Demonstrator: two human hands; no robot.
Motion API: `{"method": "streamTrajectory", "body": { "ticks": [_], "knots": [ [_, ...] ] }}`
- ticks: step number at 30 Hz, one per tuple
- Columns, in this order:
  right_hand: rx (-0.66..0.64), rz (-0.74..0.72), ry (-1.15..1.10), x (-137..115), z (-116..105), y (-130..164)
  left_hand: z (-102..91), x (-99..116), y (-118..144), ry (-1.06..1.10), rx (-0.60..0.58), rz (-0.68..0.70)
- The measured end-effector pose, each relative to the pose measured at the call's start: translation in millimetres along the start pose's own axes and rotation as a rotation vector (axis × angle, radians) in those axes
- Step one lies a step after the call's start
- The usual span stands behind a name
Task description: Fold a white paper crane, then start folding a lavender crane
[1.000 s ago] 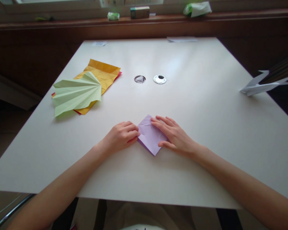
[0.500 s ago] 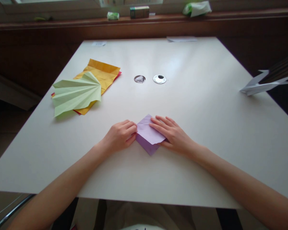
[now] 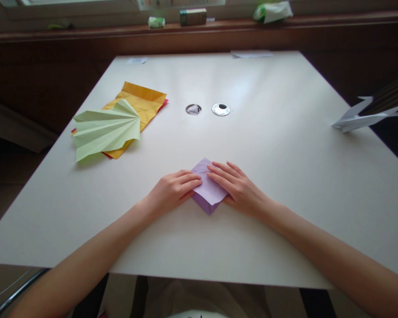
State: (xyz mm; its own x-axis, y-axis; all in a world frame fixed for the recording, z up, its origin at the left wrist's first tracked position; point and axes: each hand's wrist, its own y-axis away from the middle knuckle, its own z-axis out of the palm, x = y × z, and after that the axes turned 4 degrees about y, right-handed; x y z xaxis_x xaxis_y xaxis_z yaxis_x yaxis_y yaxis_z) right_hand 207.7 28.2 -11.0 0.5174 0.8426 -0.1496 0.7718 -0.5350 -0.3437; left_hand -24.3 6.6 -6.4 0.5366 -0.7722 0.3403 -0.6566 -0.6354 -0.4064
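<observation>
A folded sheet of purple origami paper [image 3: 209, 190] lies on the white table in front of me, one corner pointing towards me. Its lighter upper flap covers most of a darker layer, which shows along the lower edges. My left hand [image 3: 179, 187] grips the paper's left side, fingers on top and thumb low at the edge. On the right side, my right hand [image 3: 235, 183] holds the sheet with its fingers laid over the flap and its thumb by the lower right edge. The paper under the fingers is hidden.
Pleated pale green paper [image 3: 109, 128] rests on yellow paper [image 3: 146, 99] at the left, with red paper peeking out. Two round table inserts [image 3: 220, 109] sit beyond my hands. A white folded paper crane [image 3: 354, 119] stands near the right edge. Small packets [image 3: 273, 12] line the sill.
My left hand has moved right and slightly nearer me, its fingers now over the paper's flap. The flap's near edge has come down further over the darker layer. My right hand has barely moved.
</observation>
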Motion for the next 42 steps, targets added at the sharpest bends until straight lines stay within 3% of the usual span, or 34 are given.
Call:
{"method": "streamTrajectory", "body": {
  "ticks": [5, 19, 29, 36, 42],
  "knots": [
    [0.081, -0.065, -0.137, -0.6, 2.2, -0.6, -0.1, -0.1, 0.3, -0.002, 0.019, -0.009],
    [0.087, 0.062, -0.322, -2.9, -8.5, -1.7, 0.8, -0.3, -0.5, 0.064, 0.033, -0.132],
    [0.087, 0.18, -0.317, -4.4, -7.8, -0.3, 1.2, -6.0, 1.9, 0.053, 0.035, -0.201],
    [0.109, 0.206, -0.311, -3.7, -8.5, -1.0, -3.0, -16.2, 4.4, 0.193, 0.062, -0.299],
    [0.106, 0.217, -0.301, -3.5, -9.1, -0.3, -11.9, -18.6, 3.3, 0.27, 0.013, -0.383]
  ]
}}
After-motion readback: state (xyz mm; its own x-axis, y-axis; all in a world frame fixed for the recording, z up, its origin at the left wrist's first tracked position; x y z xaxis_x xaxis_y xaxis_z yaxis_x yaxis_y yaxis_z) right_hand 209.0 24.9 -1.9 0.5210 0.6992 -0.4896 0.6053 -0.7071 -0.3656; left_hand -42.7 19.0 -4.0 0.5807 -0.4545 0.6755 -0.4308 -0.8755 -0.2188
